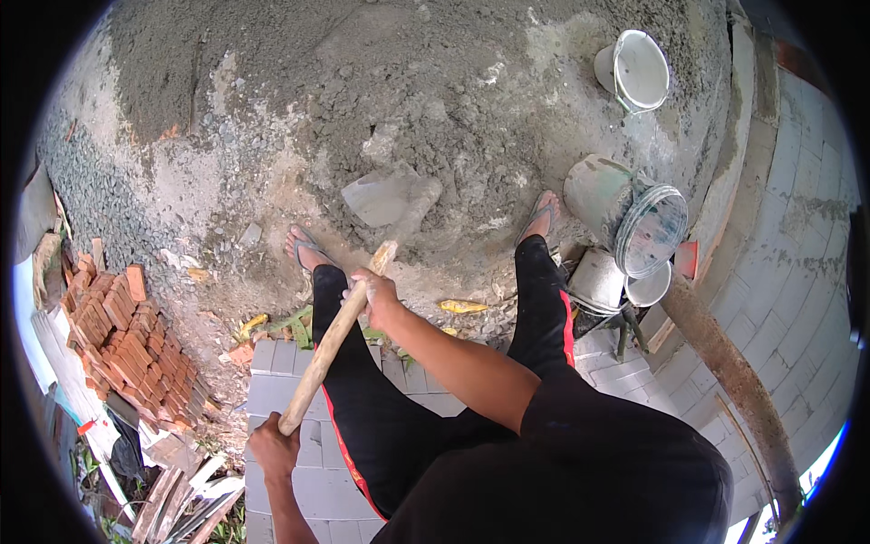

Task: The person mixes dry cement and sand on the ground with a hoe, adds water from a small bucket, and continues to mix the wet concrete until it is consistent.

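Both of my hands grip the pale wooden handle (329, 353) of a broad-bladed hoe, which slants up and to the right across my left leg. My left hand (274, 447) is closed around the butt end of the handle. Higher up, near the metal socket, my right hand (376, 300) wraps the wood. The grey metal blade (380, 197) rests at or in a heap of wet grey mortar (435, 129) between and beyond my feet. Mortar coats the socket, and its outline is blurred. How deep the blade sits cannot be made out.
A white bucket (642, 71) stands at the upper right. Below it are a mortar-stained bucket (601, 190), another white bucket (597, 279) and a curved trunk (741, 353). Stacked red bricks (129, 340), gravel (88, 197) and scrap wood (170, 503) lie left. Grey pavers (306, 381) are beneath me.
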